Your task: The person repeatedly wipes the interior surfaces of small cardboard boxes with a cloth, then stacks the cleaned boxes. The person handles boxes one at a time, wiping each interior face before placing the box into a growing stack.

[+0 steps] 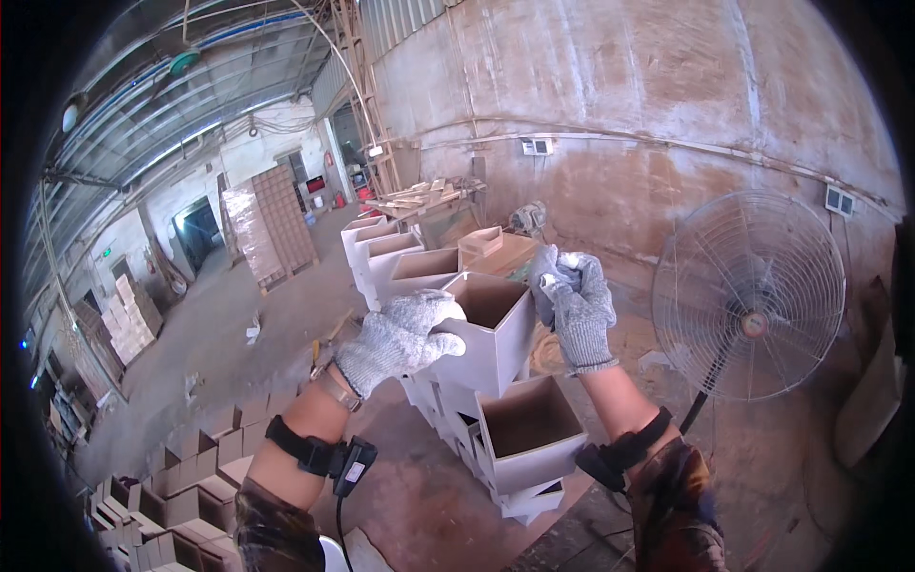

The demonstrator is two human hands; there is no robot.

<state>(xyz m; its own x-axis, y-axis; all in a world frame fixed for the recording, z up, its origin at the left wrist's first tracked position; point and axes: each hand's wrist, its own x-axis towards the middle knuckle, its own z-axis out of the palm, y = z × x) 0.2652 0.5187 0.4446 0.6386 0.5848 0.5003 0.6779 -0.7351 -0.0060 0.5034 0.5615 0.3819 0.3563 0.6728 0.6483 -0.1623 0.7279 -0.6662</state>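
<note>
A white open-topped box with a brown inside (491,338) tops a stack in front of me. My left hand (405,338), in a grey knitted glove, grips its left side, thumb on the outer face and fingers up by the rim. My right hand (577,300), gloved alike, is raised at the box's right rear corner with its fingers curled together. Whatever is between those fingers, if anything, cannot be made out. Below and nearer stands another white box (534,429) of the same kind, resting on more stacked white boxes.
More white boxes (419,267) run off behind the stack. A small wooden tray (479,240) sits on a board beyond. On the right stands a large wire-caged fan (751,296). Rows of brown boxes (195,510) cover the floor at lower left; a wrapped pallet stack (267,229) stands farther back.
</note>
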